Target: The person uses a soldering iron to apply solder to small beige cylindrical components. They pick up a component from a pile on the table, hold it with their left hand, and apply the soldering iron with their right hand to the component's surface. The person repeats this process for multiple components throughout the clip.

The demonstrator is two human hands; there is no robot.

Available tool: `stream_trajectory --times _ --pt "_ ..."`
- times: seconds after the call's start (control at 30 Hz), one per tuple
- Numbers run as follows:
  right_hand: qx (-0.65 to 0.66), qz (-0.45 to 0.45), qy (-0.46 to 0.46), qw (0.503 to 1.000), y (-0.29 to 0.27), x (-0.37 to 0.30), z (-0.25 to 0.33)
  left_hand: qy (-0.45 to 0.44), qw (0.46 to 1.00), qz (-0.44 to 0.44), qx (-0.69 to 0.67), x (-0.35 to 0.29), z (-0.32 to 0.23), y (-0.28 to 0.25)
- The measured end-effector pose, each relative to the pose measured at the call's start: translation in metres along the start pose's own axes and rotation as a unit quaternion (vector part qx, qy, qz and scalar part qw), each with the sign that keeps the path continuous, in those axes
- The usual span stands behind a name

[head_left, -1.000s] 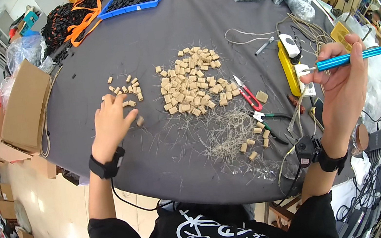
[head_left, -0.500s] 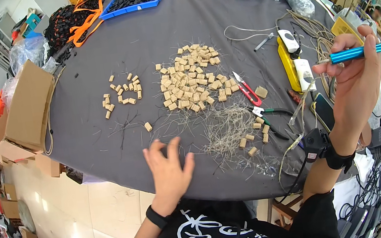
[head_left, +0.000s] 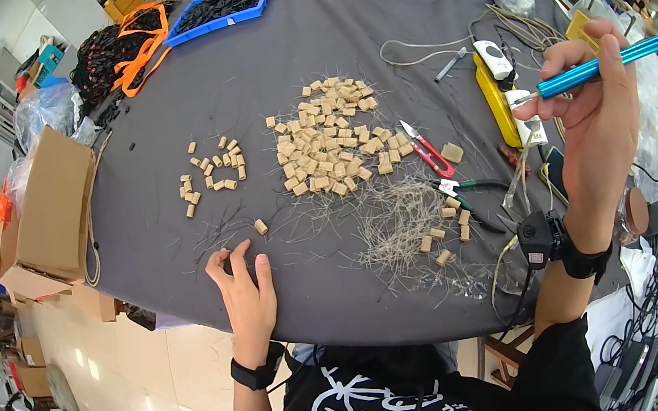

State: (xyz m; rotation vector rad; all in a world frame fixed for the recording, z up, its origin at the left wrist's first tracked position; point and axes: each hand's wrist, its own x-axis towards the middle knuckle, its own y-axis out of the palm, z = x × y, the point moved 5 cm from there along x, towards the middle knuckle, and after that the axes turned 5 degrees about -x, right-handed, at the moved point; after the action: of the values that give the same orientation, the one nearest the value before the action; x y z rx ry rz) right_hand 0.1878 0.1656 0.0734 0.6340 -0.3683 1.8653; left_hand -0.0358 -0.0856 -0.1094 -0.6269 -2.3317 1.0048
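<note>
My right hand [head_left: 600,114] is raised over the right side of the table. Its fingers are closed around a shiny blue pen-shaped tool [head_left: 606,66], whose thin metal tip points left. Low over the front of the table, my left hand [head_left: 245,294] has its fingers apart, with nothing visible in them. Just beyond its fingertips lies a single small tan block [head_left: 261,227]. Farther off are a small loose group of tan blocks [head_left: 231,184] and a large heap of tan blocks [head_left: 324,146], with thin wires sticking out around them.
Right of the heap lie red-handled snips [head_left: 427,152], green-handled pliers [head_left: 475,184] and a tangle of fine wire clippings [head_left: 392,226]. A yellow power strip [head_left: 499,108] with cables is at the right. Standing left is a cardboard box [head_left: 52,204]; a blue tray [head_left: 223,19] holds black parts.
My left hand has moved left and a little nearer to me. My right hand has shifted slightly left and tilted the blue tool, so its metal tip now shows.
</note>
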Motion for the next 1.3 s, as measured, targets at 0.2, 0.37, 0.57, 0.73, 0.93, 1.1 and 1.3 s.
stream_trajectory --times 0.2,0.37,0.57,0.73,0.93,1.1,1.3 --pt "0.001 -0.002 0.01 1.0 -0.001 -0.001 -0.004 0.097 0.984 0.11 -0.1 0.04 -0.079 -0.008" --pt "-0.012 -0.014 -0.018 1.0 -0.001 0.0 0.001 0.241 0.925 0.197 -0.22 0.076 -0.183 0.009" --pt "-0.031 -0.025 -0.029 0.999 -0.004 0.003 0.002 0.336 0.854 0.392 -0.062 0.052 -0.193 0.089" --pt "-0.016 -0.016 -0.026 0.999 0.001 0.001 -0.002 0.357 0.827 0.435 -0.014 0.022 -0.175 0.106" --pt "0.005 -0.007 -0.018 1.0 0.006 -0.001 -0.004 0.39 0.813 0.43 -0.04 0.019 -0.176 0.111" --pt "0.021 -0.002 -0.011 1.0 0.007 0.0 -0.003 0.355 0.811 0.458 -0.078 0.037 -0.185 0.096" --pt "0.027 0.01 -0.017 0.999 -0.002 0.001 0.004 0.359 0.802 0.458 -0.135 0.066 -0.233 0.06"
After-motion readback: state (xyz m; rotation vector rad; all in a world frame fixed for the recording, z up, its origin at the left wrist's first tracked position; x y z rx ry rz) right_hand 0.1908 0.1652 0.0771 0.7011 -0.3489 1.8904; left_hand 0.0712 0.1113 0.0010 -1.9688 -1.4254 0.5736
